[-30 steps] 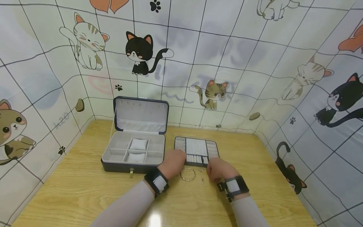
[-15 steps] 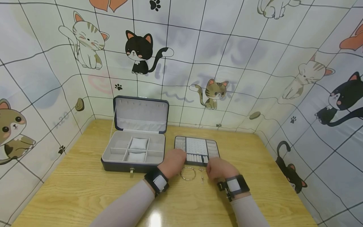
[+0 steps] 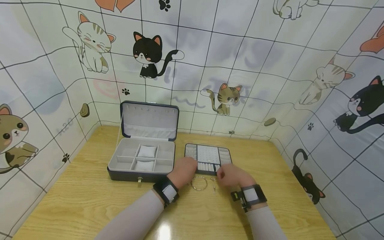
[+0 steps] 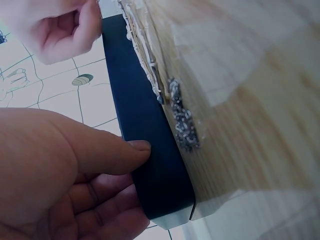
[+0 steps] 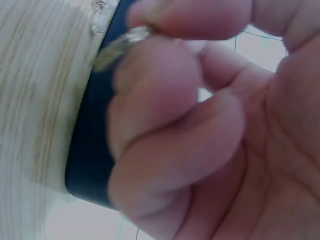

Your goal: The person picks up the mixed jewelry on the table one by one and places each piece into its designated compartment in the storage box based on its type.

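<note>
My left hand (image 3: pixel 183 171) grips the near left corner of a jewelry tray (image 3: pixel 207 155); its thumb lies on the tray's navy side (image 4: pixel 145 115) in the left wrist view. At the tray's near right corner, my right hand (image 3: pixel 234 176) pinches a small shiny gold-and-silver piece of jewelry (image 5: pixel 122 47) between thumb and forefinger. It is blurred, so its kind is unclear. On the table before the tray lies a gold bangle (image 3: pixel 199 190), with small dangling pieces (image 3: pixel 214 189) to its right. A dark silvery beaded or chain-like piece (image 4: pixel 184 122) lies by the left thumb.
Left of the tray stands a navy jewelry box (image 3: pixel 126 176), its lid (image 3: pixel 150 120) raised against the wall. Two white cushions (image 3: pixel 147 151) sit in its middle compartments. A cat-print cloth (image 3: pixel 192 66) encloses the wooden table (image 3: pixel 192 213) at back and sides.
My right hand has shifted slightly left and toward the tray, its wrist turning a little. The left hand, tray, box and bangle show no real movement.
</note>
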`<state>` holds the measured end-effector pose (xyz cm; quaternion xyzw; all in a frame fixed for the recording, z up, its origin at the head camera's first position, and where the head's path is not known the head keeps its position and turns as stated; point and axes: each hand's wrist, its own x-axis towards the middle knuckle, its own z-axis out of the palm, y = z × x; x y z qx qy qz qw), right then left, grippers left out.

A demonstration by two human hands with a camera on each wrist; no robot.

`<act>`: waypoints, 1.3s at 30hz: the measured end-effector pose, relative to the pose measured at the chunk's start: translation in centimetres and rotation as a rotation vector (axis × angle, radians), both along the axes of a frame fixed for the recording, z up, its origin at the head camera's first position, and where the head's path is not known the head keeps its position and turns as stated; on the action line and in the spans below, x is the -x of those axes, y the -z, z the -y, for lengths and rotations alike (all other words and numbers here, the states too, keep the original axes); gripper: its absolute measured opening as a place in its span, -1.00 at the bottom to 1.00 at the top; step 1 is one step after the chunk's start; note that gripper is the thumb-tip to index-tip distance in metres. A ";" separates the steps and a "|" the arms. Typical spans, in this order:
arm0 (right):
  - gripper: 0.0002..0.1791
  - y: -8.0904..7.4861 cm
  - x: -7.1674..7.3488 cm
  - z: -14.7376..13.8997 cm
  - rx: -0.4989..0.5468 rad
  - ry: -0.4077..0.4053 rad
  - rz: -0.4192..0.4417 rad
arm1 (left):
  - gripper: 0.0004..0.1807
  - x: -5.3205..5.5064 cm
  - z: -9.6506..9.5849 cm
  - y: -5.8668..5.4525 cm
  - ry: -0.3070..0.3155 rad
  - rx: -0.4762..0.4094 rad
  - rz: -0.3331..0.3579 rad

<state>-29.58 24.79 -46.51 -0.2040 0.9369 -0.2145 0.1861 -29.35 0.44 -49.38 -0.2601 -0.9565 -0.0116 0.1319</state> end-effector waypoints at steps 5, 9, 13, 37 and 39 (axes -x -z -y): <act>-0.81 0.3 0.7 -0.8 0.078 -0.003 -0.045 | -0.89 0.1 0.0 0.1 -0.003 0.008 0.012; -0.83 0.8 1.3 -1.5 0.131 0.053 -0.096 | -0.89 0.0 0.0 0.1 -0.001 0.005 0.018; -0.85 1.2 1.7 -1.7 0.197 0.132 -0.136 | -0.90 0.1 -0.1 0.1 0.001 -0.008 0.016; -0.89 3.1 2.3 -0.3 0.377 0.404 -0.195 | -0.87 0.3 0.1 0.3 0.018 -0.009 -0.017; -0.90 3.0 2.4 -0.3 0.379 0.407 -0.188 | -0.87 0.3 0.1 0.2 0.018 -0.008 -0.021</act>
